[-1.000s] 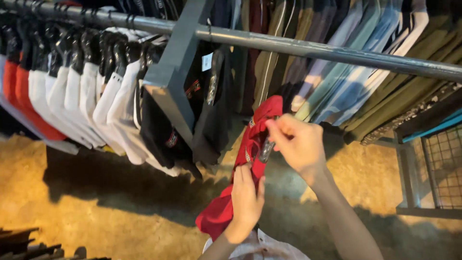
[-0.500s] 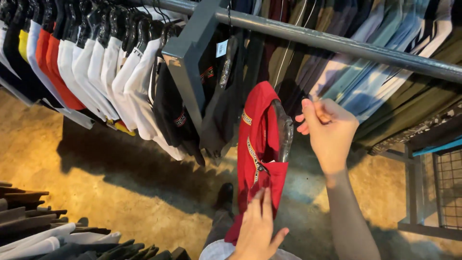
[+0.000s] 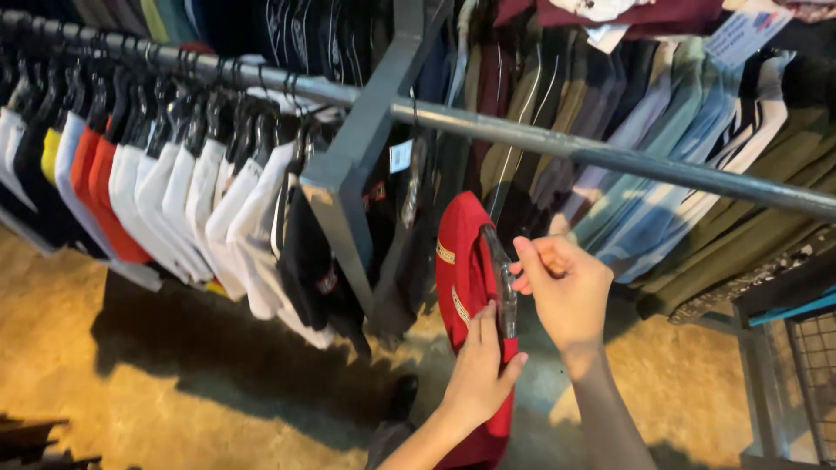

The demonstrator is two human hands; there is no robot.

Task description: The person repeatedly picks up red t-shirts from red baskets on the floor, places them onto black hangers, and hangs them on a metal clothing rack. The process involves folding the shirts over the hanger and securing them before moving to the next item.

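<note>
Head view, looking down along a clothes rail [image 3: 610, 157], grey metal, running from upper left to right. A slanted grey upright [image 3: 353, 174] joins it near the middle.

Red garment [image 3: 460, 287]: hangs in front of the rail, below it, not on it, between the two hands. It sits on a dark clear-plastic hanger [image 3: 503, 278], whose arm shows along the garment's right edge. Pale stitched patches on the red cloth; lower end trails down past the left wrist.

Left hand [image 3: 481, 370]: grip clasped on the red garment, thumb at the hanger's lower arm, fingers wrapped round the cloth behind.

Right hand [image 3: 564, 292]: fingers pinched together at the top of the hanger, beside the garment's shoulder. Whether it pinches hanger, cloth or both, I cannot tell.

Handling, judged: soft, limp knit, light; it folds over itself and gives no support. Cloth may slide off the smooth plastic, so hold belongs on the stiff hanger near its neck, a second hand gathering the loose body.

Around: white shirts [image 3: 200, 209] and a few red and yellow ones on black hangers at left, dark garments [image 3: 322, 278] behind the upright, striped and olive trousers [image 3: 697, 174] at right. Wire rack [image 3: 805, 357] at the far right. Tan floor [image 3: 174, 392] below
</note>
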